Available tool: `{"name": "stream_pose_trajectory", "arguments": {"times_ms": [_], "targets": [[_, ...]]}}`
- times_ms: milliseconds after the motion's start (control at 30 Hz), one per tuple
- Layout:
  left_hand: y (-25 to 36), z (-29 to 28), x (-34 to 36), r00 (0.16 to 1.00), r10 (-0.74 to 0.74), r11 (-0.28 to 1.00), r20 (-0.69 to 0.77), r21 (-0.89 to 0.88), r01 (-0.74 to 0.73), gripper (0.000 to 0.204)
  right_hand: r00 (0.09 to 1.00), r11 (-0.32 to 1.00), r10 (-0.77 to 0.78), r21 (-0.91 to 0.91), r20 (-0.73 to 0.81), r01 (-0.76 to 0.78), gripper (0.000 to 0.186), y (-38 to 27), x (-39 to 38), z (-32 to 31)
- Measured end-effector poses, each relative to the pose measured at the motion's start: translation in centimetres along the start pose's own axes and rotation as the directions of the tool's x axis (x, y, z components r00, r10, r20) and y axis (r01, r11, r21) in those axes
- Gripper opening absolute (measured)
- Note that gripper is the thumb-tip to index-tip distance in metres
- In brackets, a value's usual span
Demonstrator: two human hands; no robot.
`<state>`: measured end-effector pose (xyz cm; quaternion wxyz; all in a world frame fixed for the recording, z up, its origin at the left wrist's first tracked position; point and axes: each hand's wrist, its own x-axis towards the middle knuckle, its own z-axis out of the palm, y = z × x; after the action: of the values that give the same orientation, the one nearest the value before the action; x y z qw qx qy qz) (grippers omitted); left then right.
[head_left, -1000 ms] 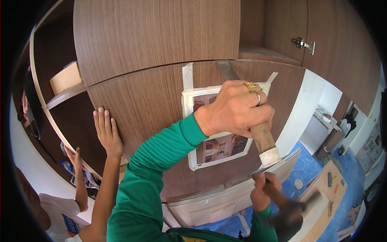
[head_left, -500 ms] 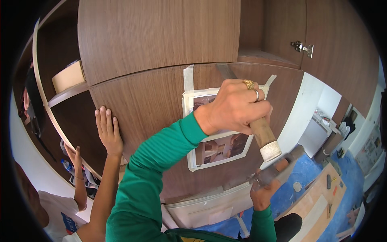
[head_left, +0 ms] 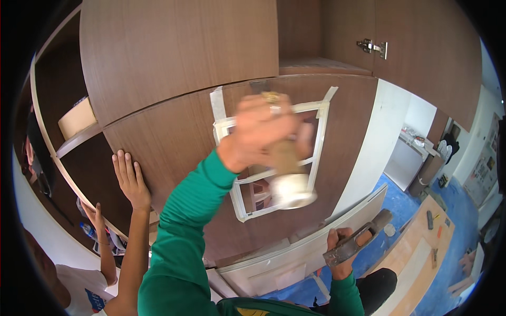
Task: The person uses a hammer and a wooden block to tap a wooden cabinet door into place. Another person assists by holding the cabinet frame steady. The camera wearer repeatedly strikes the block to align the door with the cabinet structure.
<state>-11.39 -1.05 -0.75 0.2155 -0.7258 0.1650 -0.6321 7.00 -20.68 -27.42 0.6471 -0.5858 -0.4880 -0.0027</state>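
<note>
My left hand [head_left: 266, 124], blurred by motion, grips the wooden handle of a broad chisel [head_left: 287, 160]. The handle's pale capped end points down toward me; its dark blade tip lies near the seam between the upper and lower brown panels. Lower right, my right hand [head_left: 341, 266] is closed on a hammer [head_left: 342, 255], whose head is apart from the chisel; most of its handle is out of sight. Behind my left hand, a framed picture [head_left: 252, 203] is taped to the lower wood panel [head_left: 174, 158].
At left another person's hand [head_left: 129, 179] lies flat on the panel; their other hand [head_left: 96, 217] is at the shelf edge. An open cabinet door [head_left: 427, 63] hangs upper right. Boards [head_left: 295, 258] lean below. A wooden worktop [head_left: 406, 263] with tools stands over blue floor covering [head_left: 395, 210].
My left hand and the chisel have shifted left in the view, the handle now steeper. The hammer has moved away from the handle's end, down in my right hand. My view has shifted slightly.
</note>
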Motion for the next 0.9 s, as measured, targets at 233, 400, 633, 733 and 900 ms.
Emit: {"name": "stream_pose_trajectory", "arguments": {"times_ms": [233,400,633,733,900], "targets": [[0.4,2.6,0.0,0.952,0.227,0.954,0.206,0.149,-0.26,0.024,0.975,0.965,0.219,0.14,0.034,-0.222,0.019,2.5,-3.4,-1.8],[2.2,2.1,0.4,0.919,0.307,0.949,0.248,-0.002,-0.316,0.031,0.973,0.965,0.228,0.128,0.038,-0.231,0.015,3.6,-3.8,-2.0],[1.3,-0.3,0.0,0.951,0.232,0.967,0.205,0.058,-0.248,0.028,0.975,0.972,0.205,0.103,0.09,-0.214,0.018,2.6,-3.4,-2.0],[0.9,-0.7,-0.1,0.958,0.23,0.969,0.174,0.054,-0.242,0.028,0.989,0.99,0.135,0.042,0.058,-0.137,0.018,2.2,-3.2,-1.5],[0.3,-0.9,0.0,0.96,0.225,0.971,0.166,0.043,-0.235,0.028,0.989,0.992,0.103,0.059,0.108,-0.11,0.018,2.2,-3.4,-1.5]]}}
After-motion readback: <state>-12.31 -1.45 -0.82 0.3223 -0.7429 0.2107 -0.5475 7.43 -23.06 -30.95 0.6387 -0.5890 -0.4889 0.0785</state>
